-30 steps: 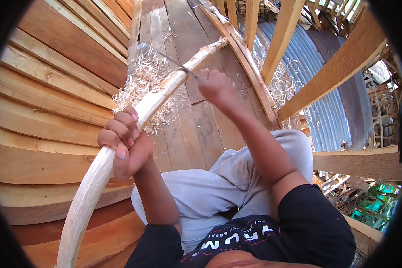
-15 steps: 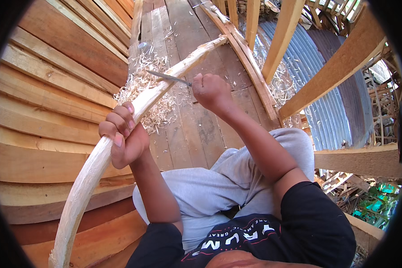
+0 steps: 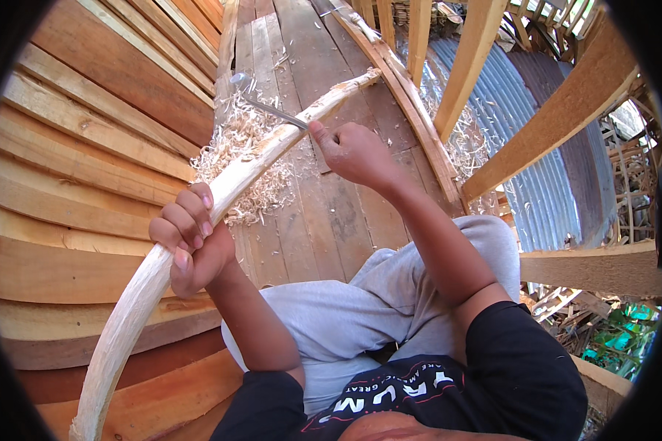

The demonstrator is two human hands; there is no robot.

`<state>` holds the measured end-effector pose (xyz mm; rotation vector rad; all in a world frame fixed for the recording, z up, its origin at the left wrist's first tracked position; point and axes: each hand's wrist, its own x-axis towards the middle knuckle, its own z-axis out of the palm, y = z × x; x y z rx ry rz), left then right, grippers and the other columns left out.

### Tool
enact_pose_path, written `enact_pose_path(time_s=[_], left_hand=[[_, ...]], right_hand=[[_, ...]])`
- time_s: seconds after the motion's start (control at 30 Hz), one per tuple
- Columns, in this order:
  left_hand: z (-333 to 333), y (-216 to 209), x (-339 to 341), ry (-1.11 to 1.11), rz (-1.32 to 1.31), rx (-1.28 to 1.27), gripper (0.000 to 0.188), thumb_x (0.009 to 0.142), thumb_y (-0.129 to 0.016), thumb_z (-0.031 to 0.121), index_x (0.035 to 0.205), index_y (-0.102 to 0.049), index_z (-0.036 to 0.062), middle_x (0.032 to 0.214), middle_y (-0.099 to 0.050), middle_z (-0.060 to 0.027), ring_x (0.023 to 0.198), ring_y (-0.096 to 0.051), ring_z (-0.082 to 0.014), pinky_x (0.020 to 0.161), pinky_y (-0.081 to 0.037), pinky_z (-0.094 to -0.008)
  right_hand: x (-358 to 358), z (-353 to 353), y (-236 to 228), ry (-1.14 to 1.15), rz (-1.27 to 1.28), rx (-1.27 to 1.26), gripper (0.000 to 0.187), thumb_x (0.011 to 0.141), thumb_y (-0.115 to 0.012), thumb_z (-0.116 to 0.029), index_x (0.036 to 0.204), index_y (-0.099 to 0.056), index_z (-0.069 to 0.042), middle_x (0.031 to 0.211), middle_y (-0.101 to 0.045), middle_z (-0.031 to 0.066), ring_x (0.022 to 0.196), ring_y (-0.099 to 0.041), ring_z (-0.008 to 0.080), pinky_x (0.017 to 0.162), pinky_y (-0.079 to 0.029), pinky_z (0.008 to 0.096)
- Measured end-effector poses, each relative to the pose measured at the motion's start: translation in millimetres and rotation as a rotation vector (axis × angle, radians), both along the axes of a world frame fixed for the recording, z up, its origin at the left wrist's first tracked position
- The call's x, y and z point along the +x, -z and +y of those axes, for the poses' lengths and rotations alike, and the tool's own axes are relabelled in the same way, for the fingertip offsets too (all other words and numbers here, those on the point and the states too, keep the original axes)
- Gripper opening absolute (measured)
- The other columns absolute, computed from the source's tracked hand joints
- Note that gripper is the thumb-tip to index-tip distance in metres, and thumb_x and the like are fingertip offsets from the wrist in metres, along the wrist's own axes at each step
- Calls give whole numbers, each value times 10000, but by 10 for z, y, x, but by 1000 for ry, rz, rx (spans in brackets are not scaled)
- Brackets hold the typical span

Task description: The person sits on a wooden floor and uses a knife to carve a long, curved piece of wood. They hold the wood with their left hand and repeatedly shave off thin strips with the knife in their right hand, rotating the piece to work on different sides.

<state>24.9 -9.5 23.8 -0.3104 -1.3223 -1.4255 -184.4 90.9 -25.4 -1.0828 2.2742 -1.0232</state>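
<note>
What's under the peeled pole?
Past the edges of the peeled pole: wood shavings and floorboards below its far half, wooden planks behind its near half. Whatever it directly covers can't be seen.

This looks like a rough, open-sided timber workspace. Wood shavings (image 3: 246,158) lie heaped on the plank floor (image 3: 338,217) beside overlapping boards (image 3: 88,187) at left; at right, bare wooden posts (image 3: 467,66) front corrugated metal sheets (image 3: 541,198) and scattered scrap wood (image 3: 555,302).

The knife (image 3: 278,112) has its handle hidden, and the lower edge cuts off the pole (image 3: 244,175)
</note>
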Motion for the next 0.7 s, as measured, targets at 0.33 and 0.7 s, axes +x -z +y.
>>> enact_pose_path(time_s=[0.33,0.7], left_hand=[[-97,16,47,13,-1,-14,248,716,-560,240,670,-320,197,634,-321,52,648,-374,-105,787,-310,-319],[-164,47,58,-10,54,48,215,722,-558,224,697,-350,175,617,-338,30,625,-358,-121,766,-303,-347]], right_hand=[[-127,180,-162,-297,-407,78,378,1013,-382,-396,1055,-529,-51,741,-592,68,607,-607,129,381,-455,279],[-57,116,-23,-215,-468,57,362,1001,-443,-378,1089,-570,-50,780,-605,73,599,-591,120,401,-402,279]])
